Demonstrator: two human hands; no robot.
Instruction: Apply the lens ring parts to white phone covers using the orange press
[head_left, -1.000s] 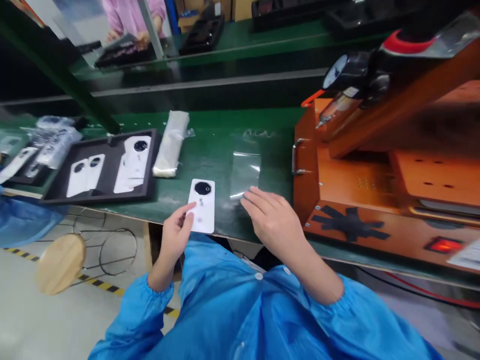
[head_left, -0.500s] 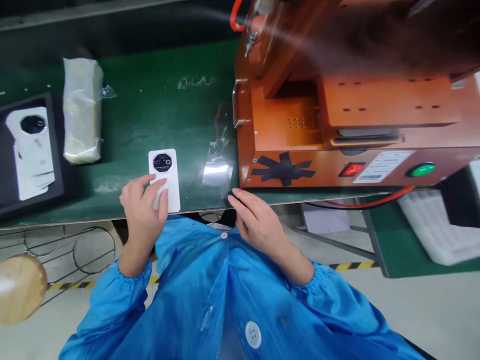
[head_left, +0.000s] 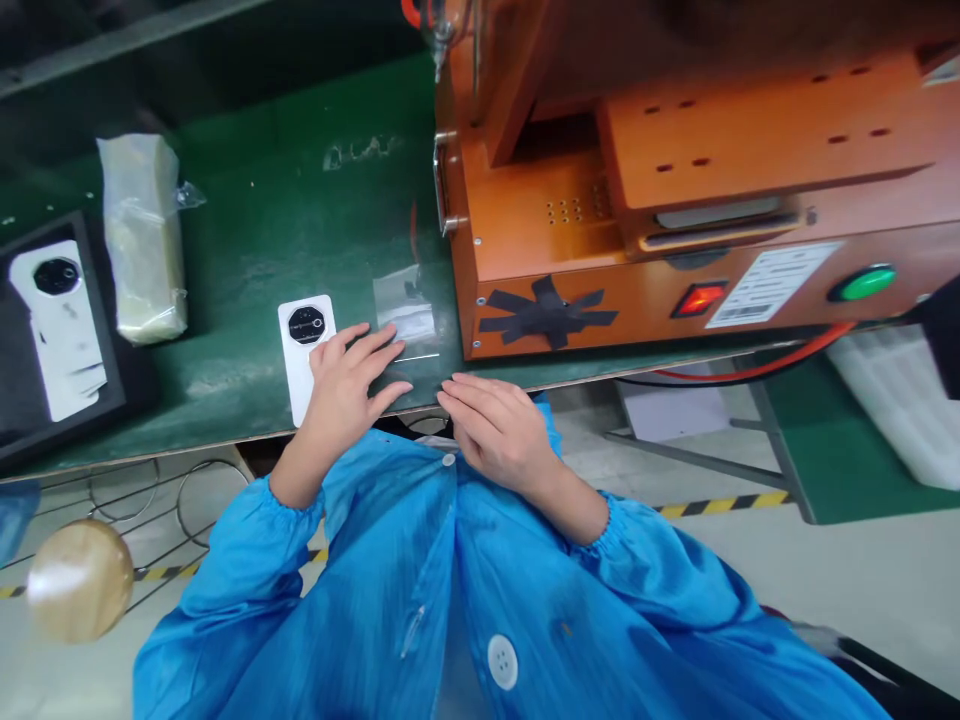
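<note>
My left hand is open, fingers spread over the green tabletop, their tips at the lower edge of a clear plastic film. Partly behind that hand lies a white phone back panel with a round black camera area. My right hand rests by the table's front edge, fingers stretched out side by side and nothing visible in them. Its fingertips are just right of the film, apart from my left hand.
An orange machine with a red switch and green button fills the right. At left are a wrapped yellowish block and a black tray holding white panels. Below stands a wooden-topped stool.
My left hand has moved right, off the white phone panel to the clear film. My right hand stays near the table edge. The whole view has shifted and tilted slightly.
</note>
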